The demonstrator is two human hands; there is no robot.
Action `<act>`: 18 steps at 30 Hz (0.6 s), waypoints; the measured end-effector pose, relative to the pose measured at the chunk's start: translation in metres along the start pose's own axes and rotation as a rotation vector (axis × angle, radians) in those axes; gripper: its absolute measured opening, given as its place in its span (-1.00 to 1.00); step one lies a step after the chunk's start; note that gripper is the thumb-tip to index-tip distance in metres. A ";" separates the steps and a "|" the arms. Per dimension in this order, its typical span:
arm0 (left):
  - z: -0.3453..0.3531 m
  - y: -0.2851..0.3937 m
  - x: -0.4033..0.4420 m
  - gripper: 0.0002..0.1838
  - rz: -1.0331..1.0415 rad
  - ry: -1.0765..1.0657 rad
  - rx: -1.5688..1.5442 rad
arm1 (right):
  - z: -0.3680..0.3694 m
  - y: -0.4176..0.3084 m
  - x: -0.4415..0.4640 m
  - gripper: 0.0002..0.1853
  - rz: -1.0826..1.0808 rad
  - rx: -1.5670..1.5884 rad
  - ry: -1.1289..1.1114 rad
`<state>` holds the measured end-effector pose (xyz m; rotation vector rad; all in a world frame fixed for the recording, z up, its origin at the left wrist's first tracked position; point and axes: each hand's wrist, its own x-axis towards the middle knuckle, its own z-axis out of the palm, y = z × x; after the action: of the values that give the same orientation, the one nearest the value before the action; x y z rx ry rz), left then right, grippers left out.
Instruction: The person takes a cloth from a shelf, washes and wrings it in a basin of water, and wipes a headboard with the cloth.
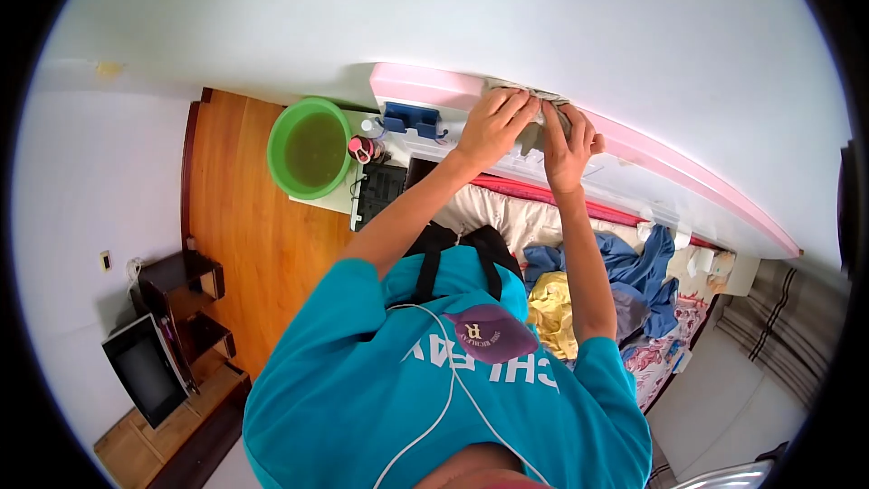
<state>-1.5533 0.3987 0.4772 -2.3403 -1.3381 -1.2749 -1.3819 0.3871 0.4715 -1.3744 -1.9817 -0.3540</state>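
Observation:
A grey cloth [534, 133] lies bunched over the pink edge [670, 163] of a long headboard-like panel against the white wall. My left hand [496, 127] presses on the cloth from one side, fingers bent round it. Right beside it, my right hand [568, 147] grips the cloth too, its fingers over the pink rim. The two hands nearly touch. Part of the cloth hangs down between them.
A green basin [314, 148] of murky water stands on a white surface, near a blue holder [412, 119], a bottle and a black case [378, 192]. Blue clothes [634, 267] and a yellow one [552, 312] lie on the bed. A television [147, 369] stands beyond the wooden floor.

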 end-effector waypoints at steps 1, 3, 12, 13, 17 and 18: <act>-0.005 -0.004 0.000 -0.59 0.045 -0.037 0.005 | 0.002 -0.002 0.000 -0.57 0.003 0.008 0.003; -0.015 -0.014 -0.002 -0.55 0.092 -0.090 0.029 | 0.008 -0.014 0.002 -0.57 0.007 0.052 0.025; -0.082 -0.096 -0.031 -0.49 -0.028 -0.095 0.074 | 0.043 -0.109 0.037 -0.55 -0.113 0.087 -0.054; -0.089 -0.105 -0.033 -0.49 -0.029 -0.081 0.093 | 0.049 -0.118 0.041 -0.55 -0.108 0.079 -0.055; -0.111 -0.128 -0.036 -0.51 -0.058 -0.045 0.026 | 0.065 -0.145 0.055 -0.52 -0.152 0.116 -0.020; -0.113 -0.130 -0.037 -0.51 -0.052 -0.046 0.016 | 0.068 -0.149 0.056 -0.53 -0.154 0.147 -0.015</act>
<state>-1.7291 0.3942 0.4867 -2.3530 -1.4270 -1.2264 -1.5538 0.4059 0.4837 -1.1400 -2.0879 -0.2629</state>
